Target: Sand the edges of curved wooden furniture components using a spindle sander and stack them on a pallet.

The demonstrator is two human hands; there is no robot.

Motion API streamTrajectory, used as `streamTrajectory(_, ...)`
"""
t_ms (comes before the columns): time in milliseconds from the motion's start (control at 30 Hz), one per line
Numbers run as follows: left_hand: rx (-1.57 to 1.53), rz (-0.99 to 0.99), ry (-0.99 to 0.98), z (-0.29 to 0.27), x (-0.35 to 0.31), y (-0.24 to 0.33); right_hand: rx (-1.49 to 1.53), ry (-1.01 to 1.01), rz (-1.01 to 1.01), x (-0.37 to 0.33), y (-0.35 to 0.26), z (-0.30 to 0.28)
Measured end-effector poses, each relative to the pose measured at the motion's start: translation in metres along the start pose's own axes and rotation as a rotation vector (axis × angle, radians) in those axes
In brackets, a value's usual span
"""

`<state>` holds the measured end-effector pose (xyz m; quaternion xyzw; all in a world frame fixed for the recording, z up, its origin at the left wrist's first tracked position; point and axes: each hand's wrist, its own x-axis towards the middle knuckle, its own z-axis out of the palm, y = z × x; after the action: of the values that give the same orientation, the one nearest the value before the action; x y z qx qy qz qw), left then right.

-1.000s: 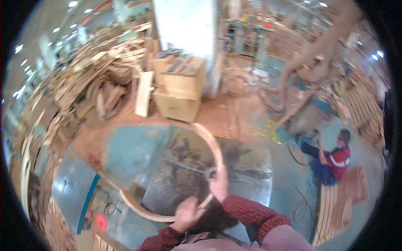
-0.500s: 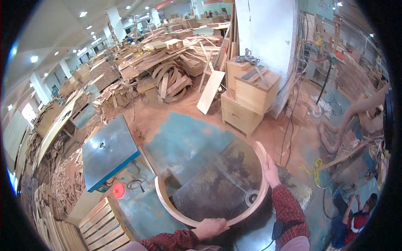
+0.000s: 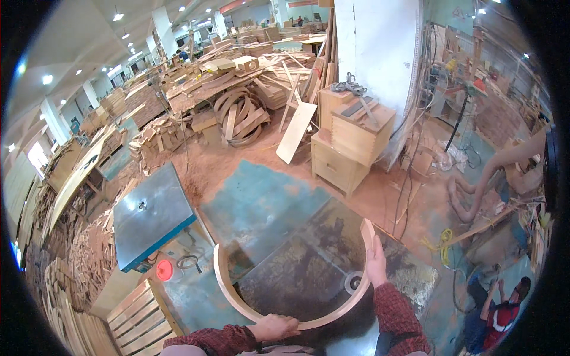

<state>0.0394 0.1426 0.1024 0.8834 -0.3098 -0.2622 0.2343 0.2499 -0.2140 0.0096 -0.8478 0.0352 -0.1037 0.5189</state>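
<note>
A pale wooden half-ring (image 3: 228, 295), opening away from me, is held over a dark machine table (image 3: 285, 261). My left hand (image 3: 275, 327) is closed around its near, lowest part, the thumb side toward the right. My right hand (image 3: 376, 264) grips its right arm from the outside, below the free end, with the fingers pointing away from me. Just inside the curve, near the right hand, sits a small round metal fitting (image 3: 354, 282) on the table. The half-ring's left end stands free of both hands.
A blue-edged metal table (image 3: 151, 216) stands left, beside a red-lidded container (image 3: 165, 270) and a slatted wood stack (image 3: 139, 320). Ahead are a wooden cabinet (image 3: 339, 163) and piled curved wood parts (image 3: 240, 118). A thick hose (image 3: 475, 190) and another person (image 3: 499, 317) are at right.
The half-ring has shifted left, and its right end has come nearer to me. Both hands moved along, the left hand leftward and the right hand closer and slightly left.
</note>
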Motion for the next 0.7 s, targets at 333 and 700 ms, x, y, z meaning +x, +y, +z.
streamTrajectory(333,0.066,0.054,-0.067,0.009,-0.052,-0.026,-0.157,0.136,0.022,-0.081,-0.033,0.004)
streamTrajectory(700,0.029,-0.019,-0.059,0.041,-0.065,0.005,-0.166,0.153,0.115,-0.151,-0.045,0.009)
